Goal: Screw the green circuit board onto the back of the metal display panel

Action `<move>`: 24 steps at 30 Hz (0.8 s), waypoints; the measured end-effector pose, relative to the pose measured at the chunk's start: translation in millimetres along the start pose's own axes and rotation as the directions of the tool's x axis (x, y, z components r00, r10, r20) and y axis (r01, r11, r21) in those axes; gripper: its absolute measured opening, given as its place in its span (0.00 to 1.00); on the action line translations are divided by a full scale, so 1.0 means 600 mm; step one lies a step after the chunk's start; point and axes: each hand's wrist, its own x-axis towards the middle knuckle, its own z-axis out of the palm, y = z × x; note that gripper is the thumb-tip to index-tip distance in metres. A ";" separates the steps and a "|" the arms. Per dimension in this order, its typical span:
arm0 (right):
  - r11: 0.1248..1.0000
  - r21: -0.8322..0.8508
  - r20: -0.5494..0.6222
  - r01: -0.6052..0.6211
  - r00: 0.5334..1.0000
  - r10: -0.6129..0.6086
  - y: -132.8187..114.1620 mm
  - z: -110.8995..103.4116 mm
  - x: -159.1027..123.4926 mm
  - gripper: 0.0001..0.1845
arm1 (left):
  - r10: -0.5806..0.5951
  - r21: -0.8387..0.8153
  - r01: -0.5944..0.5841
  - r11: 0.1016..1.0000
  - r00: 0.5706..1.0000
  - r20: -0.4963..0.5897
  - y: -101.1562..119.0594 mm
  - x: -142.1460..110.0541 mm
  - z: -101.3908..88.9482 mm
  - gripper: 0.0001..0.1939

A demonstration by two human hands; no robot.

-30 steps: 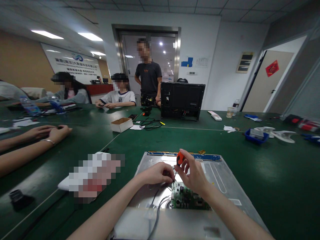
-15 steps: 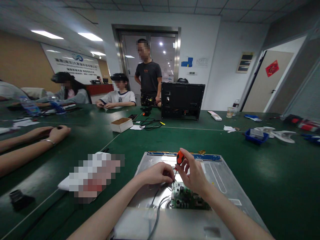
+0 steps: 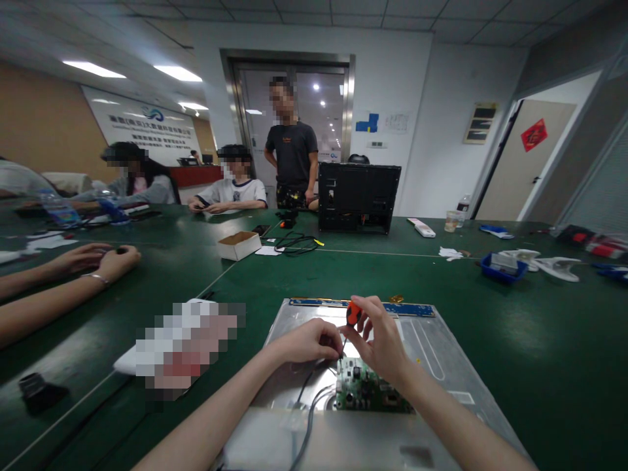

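A screwdriver (image 3: 352, 314) with an orange and black handle stands nearly upright in my right hand (image 3: 385, 340), held between thumb and fingers. Its thin shaft reaches down to the upper left corner of a green circuit board (image 3: 363, 387). Beside the shaft, my left hand (image 3: 314, 340) has its fingers curled together at that corner; what they pinch is hidden. The board lies on a silver metal display panel (image 3: 461, 373) with a blue strip (image 3: 412, 308) along its far edge. Grey cables (image 3: 310, 422) run from the board's left side across the panel.
On the green table stand a white box (image 3: 239, 246), a black monitor housing (image 3: 359, 196) and a blue tray (image 3: 503, 267). A black cable (image 3: 297, 242) lies coiled beyond the panel. At left are another person's hands (image 3: 110, 261) and a blurred white package (image 3: 181, 347).
The screwdriver handle and my right hand's fingers have shifted slightly, with the hand a touch lower. My left hand stays where it was.
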 end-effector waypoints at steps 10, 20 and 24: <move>0.999 -0.040 -0.021 -0.017 1.000 0.016 -0.011 0.006 0.000 0.27 | 0.005 0.025 -0.005 1.000 1.000 -0.010 0.000 -0.001 0.002 0.03; 0.997 -0.028 -0.024 -0.076 0.997 0.075 -0.001 0.005 -0.006 0.28 | -0.006 0.012 0.006 1.000 1.000 -0.003 0.001 -0.003 0.003 0.05; 1.000 0.001 -0.036 -0.020 0.999 0.020 -0.002 0.003 -0.001 0.24 | 0.001 0.020 0.000 1.000 1.000 -0.007 0.000 -0.001 0.002 0.04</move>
